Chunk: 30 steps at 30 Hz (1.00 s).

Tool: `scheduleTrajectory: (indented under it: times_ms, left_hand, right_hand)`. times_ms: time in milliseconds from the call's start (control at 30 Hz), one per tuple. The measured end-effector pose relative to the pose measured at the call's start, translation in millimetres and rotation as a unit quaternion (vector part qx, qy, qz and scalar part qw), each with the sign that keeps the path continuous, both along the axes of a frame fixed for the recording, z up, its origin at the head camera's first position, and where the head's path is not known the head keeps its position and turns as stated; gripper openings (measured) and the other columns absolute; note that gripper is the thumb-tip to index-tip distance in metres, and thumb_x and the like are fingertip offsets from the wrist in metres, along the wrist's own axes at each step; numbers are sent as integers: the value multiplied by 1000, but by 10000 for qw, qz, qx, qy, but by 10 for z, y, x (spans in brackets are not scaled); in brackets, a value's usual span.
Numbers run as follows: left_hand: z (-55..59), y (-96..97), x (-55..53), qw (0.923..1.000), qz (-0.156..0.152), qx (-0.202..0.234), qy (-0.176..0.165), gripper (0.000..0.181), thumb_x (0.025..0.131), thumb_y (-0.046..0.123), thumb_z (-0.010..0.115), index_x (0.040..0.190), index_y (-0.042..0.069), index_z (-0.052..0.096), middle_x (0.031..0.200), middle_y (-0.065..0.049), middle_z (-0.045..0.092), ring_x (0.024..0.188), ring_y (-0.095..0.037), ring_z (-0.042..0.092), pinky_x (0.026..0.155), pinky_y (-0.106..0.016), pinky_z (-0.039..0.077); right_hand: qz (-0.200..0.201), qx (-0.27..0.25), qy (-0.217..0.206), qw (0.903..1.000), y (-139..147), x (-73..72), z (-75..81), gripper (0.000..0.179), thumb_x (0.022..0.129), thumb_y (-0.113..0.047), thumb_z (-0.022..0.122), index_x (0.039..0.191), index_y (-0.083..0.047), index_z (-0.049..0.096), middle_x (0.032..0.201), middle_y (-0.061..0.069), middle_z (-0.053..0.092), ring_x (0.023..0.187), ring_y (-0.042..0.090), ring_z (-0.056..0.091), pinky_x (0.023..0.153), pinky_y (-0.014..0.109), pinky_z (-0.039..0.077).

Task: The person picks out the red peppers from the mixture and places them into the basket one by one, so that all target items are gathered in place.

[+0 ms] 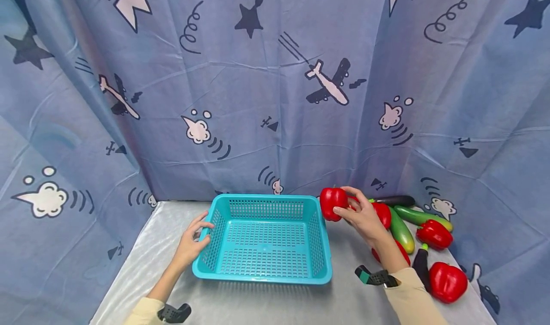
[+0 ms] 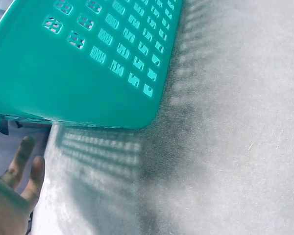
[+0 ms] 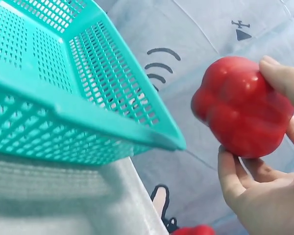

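Observation:
My right hand [image 1: 363,218] grips a red bell pepper [image 1: 333,204] between thumb and fingers, beside the right rim of a turquoise plastic basket [image 1: 262,281]. In the right wrist view, the bell pepper [image 3: 242,107] is off the table, with the fingers beneath it and the thumb on its upper side. The basket has perforated walls and floor, and no vegetables lie in it. At its left side is my left hand [image 1: 192,241], fingertips right at the rim, fingers loosely bent and spread. In the left wrist view, two fingers [image 2: 35,178] show near the basket's outer wall.
On the right of the silvery table [image 1: 258,306] lie several vegetables: red bell peppers [image 1: 448,282], green cucumber-like ones with yellowish ends [image 1: 401,232], and dark eggplants [image 1: 421,267]. Some are partly hidden behind the right hand and forearm. A blue patterned curtain [image 1: 275,100] surrounds the table.

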<state>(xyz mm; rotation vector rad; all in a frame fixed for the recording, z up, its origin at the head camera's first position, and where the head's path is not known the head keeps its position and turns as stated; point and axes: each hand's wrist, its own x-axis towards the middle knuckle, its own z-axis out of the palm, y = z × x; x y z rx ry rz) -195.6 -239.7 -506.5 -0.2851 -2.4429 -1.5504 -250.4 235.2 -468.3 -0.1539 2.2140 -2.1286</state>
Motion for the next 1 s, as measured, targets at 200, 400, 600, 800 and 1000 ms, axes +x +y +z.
scheduleTrajectory:
  times_ms: [200,400,600,800,1000]
  left_hand:
    - [-312,-117,-164,10000,42,-67,6,29,84,-15,63,110,-4,68,155,-24,38,140,-45,37,93,-56,46]
    - [-441,-162,-239,10000,37,-7,89,29,83,-13,64,110,-3,68,155,-21,39,139,-43,39,92,-53,47]
    - [-396,-122,-204,9999,72,17,112,29,84,-17,63,110,-5,67,155,-24,38,139,-44,37,93,-58,46]
    - [-168,-38,-67,9999,12,58,128,27,84,-19,60,108,-9,67,153,-32,36,139,-51,35,92,-64,43]
    - [-39,1,-12,9997,-30,-116,225,25,84,-18,60,106,-8,66,150,-35,38,136,-53,36,90,-61,45]
  right_hand:
    - [210,395,157,9989,-138,-97,41,79,87,-16,82,150,-11,35,146,22,42,133,42,39,93,48,52]
    - [276,450,150,9985,-297,-169,70,80,84,-17,84,150,-13,38,147,21,39,134,43,37,94,53,50]
    - [466,215,156,9986,-458,-215,43,77,87,-15,81,152,-15,39,151,22,36,138,44,33,98,57,45]
    - [428,398,269,9979,-645,-195,-13,73,84,-16,83,148,-15,48,147,19,44,135,41,38,96,59,47]
    - [405,308,83,9987,-842,-194,-66,71,81,-12,85,143,-15,52,143,17,49,132,39,43,92,52,52]
